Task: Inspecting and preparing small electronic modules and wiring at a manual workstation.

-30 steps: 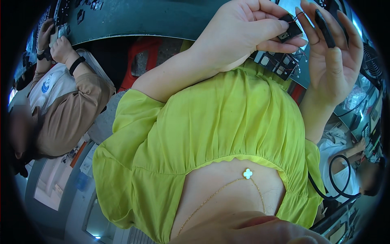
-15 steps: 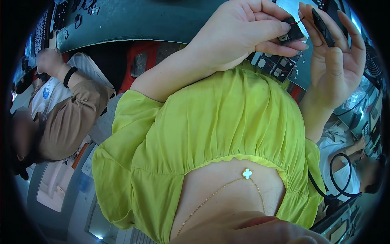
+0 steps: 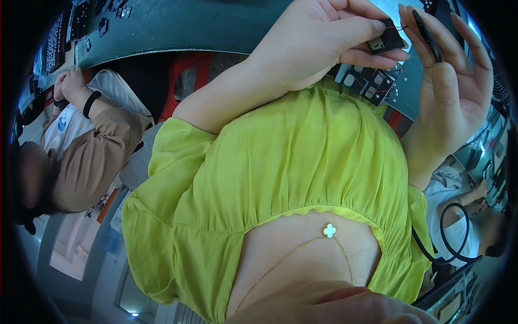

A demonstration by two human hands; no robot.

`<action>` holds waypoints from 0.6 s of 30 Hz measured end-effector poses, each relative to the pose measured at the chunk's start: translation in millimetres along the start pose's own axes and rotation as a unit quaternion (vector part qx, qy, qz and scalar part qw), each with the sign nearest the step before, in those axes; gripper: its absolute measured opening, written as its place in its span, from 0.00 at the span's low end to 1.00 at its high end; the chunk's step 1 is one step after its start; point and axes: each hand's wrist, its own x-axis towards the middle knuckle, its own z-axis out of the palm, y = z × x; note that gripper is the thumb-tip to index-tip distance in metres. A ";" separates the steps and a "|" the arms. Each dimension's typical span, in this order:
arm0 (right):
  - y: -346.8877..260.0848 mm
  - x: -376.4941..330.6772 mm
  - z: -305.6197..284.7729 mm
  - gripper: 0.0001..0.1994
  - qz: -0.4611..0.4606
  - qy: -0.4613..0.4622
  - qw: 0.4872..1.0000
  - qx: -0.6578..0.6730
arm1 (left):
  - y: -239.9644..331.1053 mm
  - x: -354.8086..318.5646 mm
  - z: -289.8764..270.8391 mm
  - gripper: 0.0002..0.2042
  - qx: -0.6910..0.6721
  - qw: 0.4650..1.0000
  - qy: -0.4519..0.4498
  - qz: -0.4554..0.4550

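A small square black part [image 3: 389,42] with a pale patch and thin wires is pinched between the thumb and fingers of my left hand [image 3: 324,46]. My right hand [image 3: 453,102] holds a thin flat black piece [image 3: 426,35] by its edge, thumb against fingers, other fingers spread. Thin wires [image 3: 398,28] run between the two black pieces. Just below my left fingers, several similar black parts [image 3: 372,83] with white pieces and red wires lie together near the table's edge. What my left fingertips cover is hidden.
The dark green table [image 3: 189,27] curves along the top, with small dark parts [image 3: 103,27] at its far left. A person [image 3: 86,151] sits at left, beside a red stool [image 3: 183,81]. Another person [image 3: 453,227] and a looped black cable [image 3: 442,237] are at right.
The black part in my left hand has turned slightly, showing more of its face. My right hand has shifted a little to the right. The person at left has brought their hands together.
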 end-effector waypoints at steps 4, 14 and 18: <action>0.5 0.8 0.1 0.30 -0.007 -0.006 1.000 0.000 | -1.3 0.6 -0.8 0.08 0.001 1.000 0.005 0.006; 7.9 5.4 -5.7 0.29 -0.007 -0.011 1.000 0.018 | 0.2 -2.3 2.8 0.07 0.003 1.000 0.007 0.013; 9.0 5.7 -4.8 0.29 -0.003 0.001 1.000 0.025 | 0.4 -3.0 2.7 0.07 0.004 1.000 0.010 0.015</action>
